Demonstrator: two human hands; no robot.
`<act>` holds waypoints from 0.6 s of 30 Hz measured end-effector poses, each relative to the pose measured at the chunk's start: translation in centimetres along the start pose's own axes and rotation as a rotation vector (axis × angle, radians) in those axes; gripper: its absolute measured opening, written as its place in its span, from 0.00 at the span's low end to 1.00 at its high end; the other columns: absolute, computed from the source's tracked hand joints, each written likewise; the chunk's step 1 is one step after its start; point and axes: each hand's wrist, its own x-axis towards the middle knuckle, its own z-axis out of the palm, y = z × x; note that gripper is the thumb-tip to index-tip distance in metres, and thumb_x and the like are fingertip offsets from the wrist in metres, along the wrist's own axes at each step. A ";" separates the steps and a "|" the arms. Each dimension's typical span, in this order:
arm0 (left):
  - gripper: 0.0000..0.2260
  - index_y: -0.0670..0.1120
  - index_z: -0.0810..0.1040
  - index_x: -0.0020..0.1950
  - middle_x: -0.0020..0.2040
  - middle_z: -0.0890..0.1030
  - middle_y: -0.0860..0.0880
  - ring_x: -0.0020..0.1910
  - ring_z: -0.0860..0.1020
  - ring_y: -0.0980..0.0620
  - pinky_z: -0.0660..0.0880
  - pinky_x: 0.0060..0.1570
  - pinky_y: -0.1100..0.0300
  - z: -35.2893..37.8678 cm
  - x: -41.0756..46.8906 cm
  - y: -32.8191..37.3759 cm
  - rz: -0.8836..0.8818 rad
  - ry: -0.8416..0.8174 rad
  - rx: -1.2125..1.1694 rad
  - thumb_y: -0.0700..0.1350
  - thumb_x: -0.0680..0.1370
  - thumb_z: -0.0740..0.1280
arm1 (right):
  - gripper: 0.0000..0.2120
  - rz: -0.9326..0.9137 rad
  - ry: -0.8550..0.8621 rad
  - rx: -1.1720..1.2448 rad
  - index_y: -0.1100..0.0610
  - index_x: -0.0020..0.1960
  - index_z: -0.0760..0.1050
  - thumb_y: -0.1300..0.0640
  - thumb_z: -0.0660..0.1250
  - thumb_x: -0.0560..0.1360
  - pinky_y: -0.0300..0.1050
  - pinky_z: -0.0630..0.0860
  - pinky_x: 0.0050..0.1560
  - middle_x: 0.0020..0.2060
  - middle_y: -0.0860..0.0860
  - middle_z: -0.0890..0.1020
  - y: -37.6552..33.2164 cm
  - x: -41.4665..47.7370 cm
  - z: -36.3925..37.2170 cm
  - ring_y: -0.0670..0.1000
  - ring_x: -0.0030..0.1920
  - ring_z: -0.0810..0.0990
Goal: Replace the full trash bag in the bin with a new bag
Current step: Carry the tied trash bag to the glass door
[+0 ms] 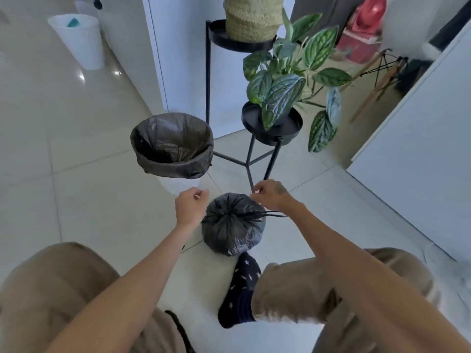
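Note:
The full black trash bag (233,226) sits cinched on the floor tiles between my knees. Thin drawstrings (270,214) stick out sideways from its gathered top. My left hand (191,205) hovers just left of the bag with its fingers curled; nothing shows in it. My right hand (270,194) is over the bag's upper right edge, fingertips pinched together, and I cannot see a string between them. The white bin (175,183) stands just beyond, to the left, lined with a fresh black bag (172,145) folded over its rim.
A black metal plant stand (271,123) with a leafy plant and a woven basket (252,17) stands right behind the bag. A second white bin (79,39) is far left. White wall panels rise behind and to the right. My star-patterned sock (240,291) rests just below the bag.

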 end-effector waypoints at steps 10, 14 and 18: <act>0.11 0.44 0.81 0.36 0.29 0.82 0.46 0.28 0.83 0.42 0.84 0.36 0.44 -0.8 -4.8 1.7 0.017 -0.114 0.054 0.45 0.77 0.68 | 0.17 0.001 0.036 -0.075 0.56 0.62 0.79 0.48 0.65 0.79 0.51 0.73 0.64 0.61 0.57 0.78 1.7 -5.7 0.2 0.58 0.62 0.76; 0.14 0.44 0.78 0.33 0.29 0.81 0.45 0.27 0.82 0.43 0.84 0.36 0.42 -0.3 -4.3 0.9 -0.018 -0.136 0.107 0.46 0.78 0.67 | 0.18 0.021 0.034 -0.087 0.56 0.65 0.77 0.48 0.64 0.79 0.51 0.72 0.63 0.65 0.57 0.76 2.9 -5.6 2.0 0.59 0.64 0.75; 0.12 0.46 0.79 0.34 0.34 0.83 0.45 0.40 0.84 0.40 0.83 0.43 0.44 1.3 -3.4 -0.8 -0.040 -0.162 0.224 0.45 0.77 0.67 | 0.18 0.037 -0.001 -0.086 0.56 0.67 0.74 0.50 0.62 0.80 0.50 0.68 0.67 0.68 0.56 0.75 4.6 -4.6 3.6 0.57 0.68 0.72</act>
